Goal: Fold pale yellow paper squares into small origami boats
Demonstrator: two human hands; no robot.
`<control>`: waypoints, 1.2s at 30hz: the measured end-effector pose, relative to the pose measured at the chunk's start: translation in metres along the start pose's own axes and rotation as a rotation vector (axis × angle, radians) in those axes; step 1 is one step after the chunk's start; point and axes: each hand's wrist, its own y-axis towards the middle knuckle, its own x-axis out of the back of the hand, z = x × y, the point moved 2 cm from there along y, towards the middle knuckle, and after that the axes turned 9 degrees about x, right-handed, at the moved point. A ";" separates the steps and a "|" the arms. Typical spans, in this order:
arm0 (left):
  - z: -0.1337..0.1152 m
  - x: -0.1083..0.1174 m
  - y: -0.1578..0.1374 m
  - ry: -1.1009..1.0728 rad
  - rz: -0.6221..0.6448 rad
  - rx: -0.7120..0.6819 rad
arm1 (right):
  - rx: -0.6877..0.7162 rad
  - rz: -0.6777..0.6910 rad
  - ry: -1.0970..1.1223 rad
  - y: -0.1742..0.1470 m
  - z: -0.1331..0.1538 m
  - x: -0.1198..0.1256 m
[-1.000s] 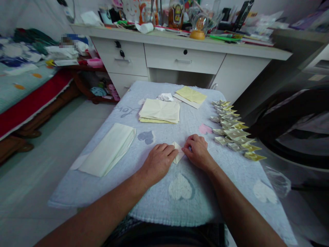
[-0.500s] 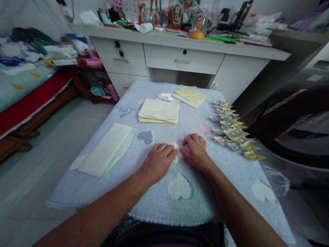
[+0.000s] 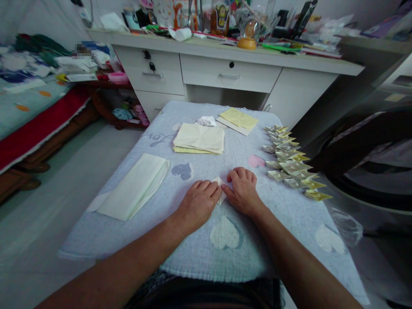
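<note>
The small folded paper [image 3: 222, 198] lies on the cloth-covered counter [image 3: 193, 257], between the two hands. The left hand [image 3: 200, 202] lies palm down at its 9 o'clock side, fingers side by side and pressing on it; its grip beneath is hidden, so I cannot tell whether it pinches. The right hand [image 3: 242, 189] is at 3 o'clock, thumb tip at the near-right face, fingers loosely curled and spread from the thumb.

The step looks like pressing a crease. It would go best with the left fingers firm and the right thumb run along the fold, points matched before any hard pressure. The cloth looks soft and may give, so a pinch or a nail along the edge should sharpen the line. The pad [image 3: 199, 136] at 11 o'clock and boats [image 3: 286, 165] toward 2 are best left clear of both elbows.
</note>
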 end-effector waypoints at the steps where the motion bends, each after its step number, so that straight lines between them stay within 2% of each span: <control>1: 0.000 0.000 0.000 0.005 -0.007 -0.003 | -0.007 0.003 -0.004 0.000 0.000 0.000; 6: 0.001 0.000 -0.005 0.030 -0.037 -0.019 | -0.034 0.029 -0.014 0.001 0.001 0.001; 12: 0.004 0.005 -0.013 0.053 -0.005 -0.054 | -0.031 0.035 -0.005 0.001 0.001 0.002; 25: 0.021 0.008 -0.033 0.114 -0.005 -0.006 | -0.041 0.043 -0.014 0.002 0.003 0.003; 30: 0.023 0.014 -0.027 0.048 0.019 0.007 | -0.033 0.024 -0.026 0.002 0.003 0.001; 33: 0.024 0.021 -0.017 -0.042 0.055 0.068 | -0.032 0.012 -0.042 0.002 0.004 0.000; 36: 0.020 0.025 0.001 -0.161 0.005 0.099 | -0.033 0.007 -0.052 0.002 0.005 -0.001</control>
